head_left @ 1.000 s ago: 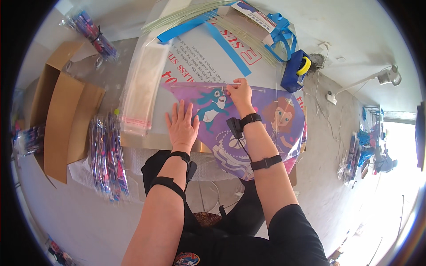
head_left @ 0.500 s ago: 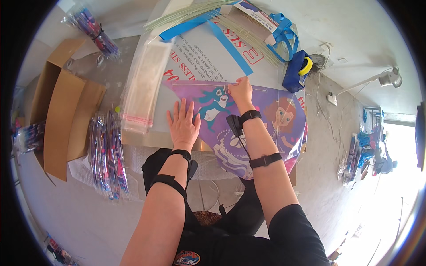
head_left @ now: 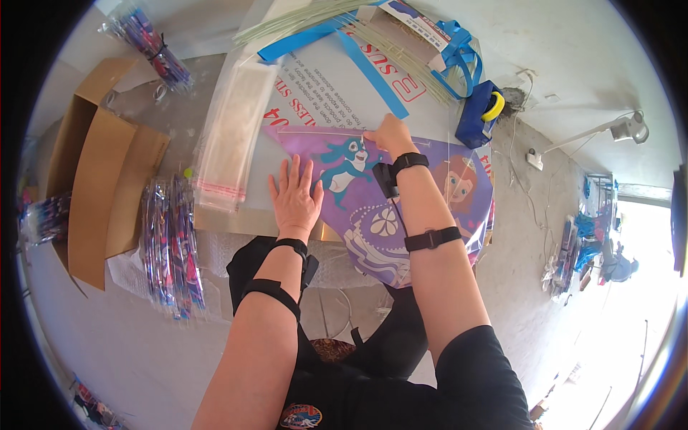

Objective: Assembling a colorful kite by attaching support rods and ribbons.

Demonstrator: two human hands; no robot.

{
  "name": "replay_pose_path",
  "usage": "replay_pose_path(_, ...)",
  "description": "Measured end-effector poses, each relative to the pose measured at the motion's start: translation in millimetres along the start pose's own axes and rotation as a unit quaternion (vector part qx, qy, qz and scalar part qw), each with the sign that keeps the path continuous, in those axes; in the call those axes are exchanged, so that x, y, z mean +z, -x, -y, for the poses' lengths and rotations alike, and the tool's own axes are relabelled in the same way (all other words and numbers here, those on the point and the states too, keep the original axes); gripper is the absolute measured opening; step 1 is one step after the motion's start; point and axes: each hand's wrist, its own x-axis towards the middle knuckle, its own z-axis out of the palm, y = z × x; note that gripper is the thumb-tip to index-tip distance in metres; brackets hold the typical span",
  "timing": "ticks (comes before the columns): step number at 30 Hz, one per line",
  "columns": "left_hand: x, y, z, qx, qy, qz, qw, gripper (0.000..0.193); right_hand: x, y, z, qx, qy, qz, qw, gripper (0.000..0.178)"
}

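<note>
Left hand (head_left: 296, 197) — flat, fingers spread — rests at the left edge of the purple sheet (head_left: 358, 218) on the table (head_left: 326, 82). Right hand (head_left: 389, 136): curled at the upper edge; grip cannot be determined.

Purple sheet (head_left: 365, 197) on grey tabletop (head_left: 261, 168)

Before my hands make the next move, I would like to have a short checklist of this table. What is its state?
1. Left hand flat beside the purple sheet's left edge: ok.
2. Sheet's picture side up: ok.
3. Whole sheet supported by table: not ok, lower part overhangs the near edge.
4. Right hand gripping the sheet's top edge: cannot tell, grip hidden.
5. Blue tape dispenser apart from right hand: ok.
</note>
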Motion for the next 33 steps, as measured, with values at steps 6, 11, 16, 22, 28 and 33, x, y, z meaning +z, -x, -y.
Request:
replay_pose_path(6, -1, 0, 0, -0.002, -0.003, 0.006, 1.000, 0.047, 6, 2, -18, -0.111, 0.124, -0.110, 0.980, 0.054)
replay_pose_path(11, -2, -1, -1, -0.005, -0.003, 0.004, 1.000, 0.047, -5, -4, -21, -0.164, 0.126, -0.069, 0.976, 0.052)
replay_pose_path(16, -1, -1, 0, -0.004, -0.004, 0.005, 1.000, 0.047, -9, -4, -9, -0.046, 0.075, -0.031, 0.996, 0.042)
replay_pose_path(22, -2, -1, -1, 0.010, 0.010, -0.004, 1.000, 0.046, 6, -9, -21, 0.030, -0.155, -0.184, 0.970, 0.037)
replay_pose_path(28, -2, -1, -4, 0.003, -0.005, 0.009, 1.000, 0.046, -40, 14, -109, -0.080, -0.255, -0.613, 0.744, 0.014)
replay_pose_path(33, 0, -1, -4, 0.002, -0.005, 0.003, 1.000, 0.046, -115, 26, -184, 0.069, -0.067, -0.615, 0.783, 0.023)
